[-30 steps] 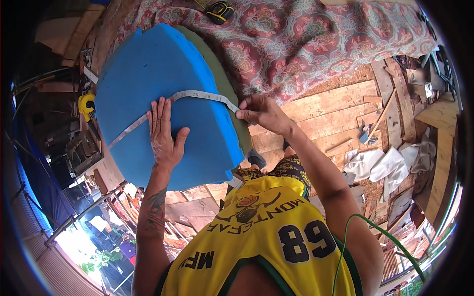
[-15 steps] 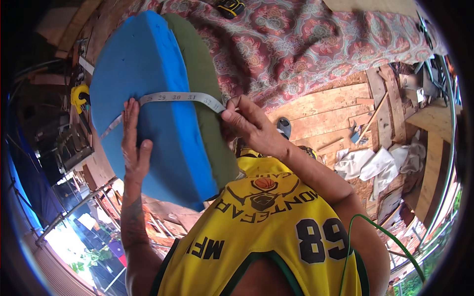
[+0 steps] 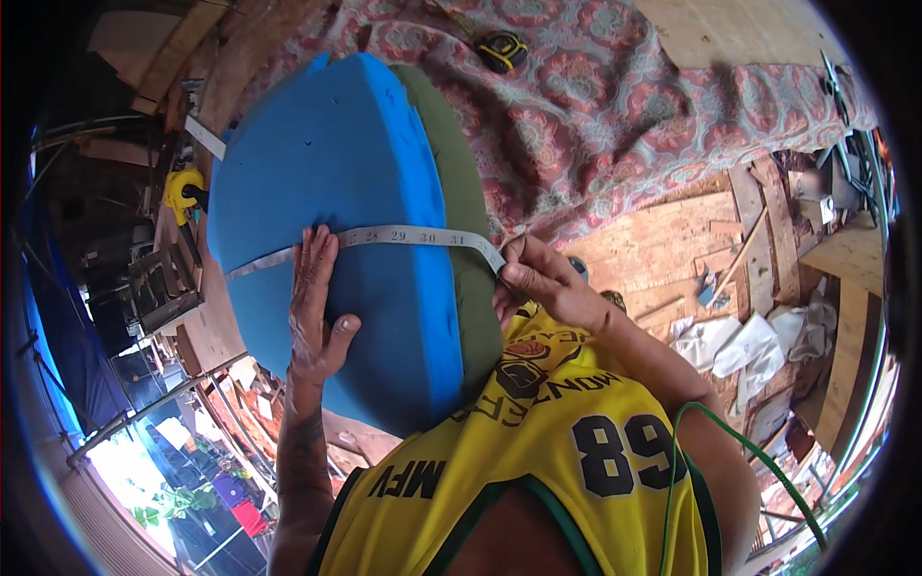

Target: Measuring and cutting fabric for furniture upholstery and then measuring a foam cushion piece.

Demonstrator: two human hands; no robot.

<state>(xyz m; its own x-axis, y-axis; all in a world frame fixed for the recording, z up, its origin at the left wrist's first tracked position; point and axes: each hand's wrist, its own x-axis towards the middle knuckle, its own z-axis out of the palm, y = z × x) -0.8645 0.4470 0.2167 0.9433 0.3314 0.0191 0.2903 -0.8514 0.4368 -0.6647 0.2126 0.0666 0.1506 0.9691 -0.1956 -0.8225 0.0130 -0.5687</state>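
Observation:
A thick, rounded foam cushion (image 3: 317,173), blue with a dark green layer (image 3: 466,182) along its right side, stands in front of me. Across its blue face and over the edge runs a pale flexible tape measure (image 3: 399,236). My left hand (image 3: 315,312) lies flat on the foam with the fingers stretched out, their tips by the lower side of the tape. At the cushion's right edge my right hand (image 3: 540,278) pinches the tape between thumb and fingers. Part of that hand's lower fingers is hidden behind the cushion.
Patterned red-grey fabric (image 3: 615,115) covers the surface beyond, with a black and yellow retractable tape measure (image 3: 501,50) on it. A yellow power tool (image 3: 182,192) lies left of the cushion. Wood scraps (image 3: 740,245) and crumpled white cloth (image 3: 740,336) litter the floor at right.
The cushion, tape and both hands appear farther right and lower in the view. The tape lies flatter against the foam, and my right hand still pinches it.

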